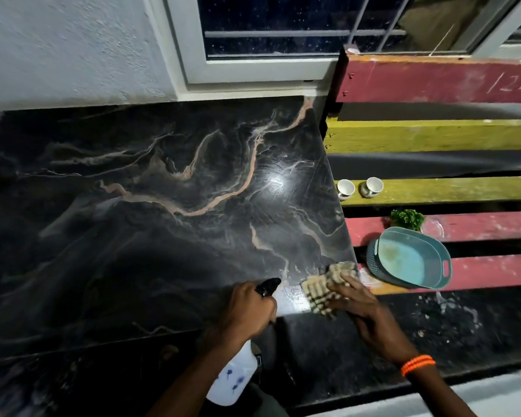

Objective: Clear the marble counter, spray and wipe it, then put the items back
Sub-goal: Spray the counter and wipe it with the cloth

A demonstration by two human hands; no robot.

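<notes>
**Head view: cloth at the counter's near right corner, bottle pointing away**

Head view shows the counter point(151, 188), dark marble with pale orange veins, reaching from the wall at the far side to the near edge by the person. A bright light spot reflects on its right part.

The left hand point(247, 308) grips the neck of the bottle point(233, 377), fingers curled around it under the black nozzle point(268, 286). The white body of the bottle hangs below the hand, in front of the counter edge. Its long axis runs from the body near the person up and away to the nozzle, tilted a little to the right. The nozzle points forward and right, toward the cloth.

The right hand point(358, 305) presses the cloth point(328, 288) on the counter at the near right corner. Its fingers lie rather flat and slightly spread on the cloth. The cloth is beige with a dark check and is bunched; its long axis goes from near left to far right, and its far end touches the right edge of the counter. The wrist has an orange bracelet point(418, 365).

To the right of the counter stands a bench point(478, 136) of red and yellow slats. On it are two cups point(360, 188) side by side, a small green plant point(408, 219) and a teal basket point(409, 261), tilted, just beside the counter corner.
</notes>
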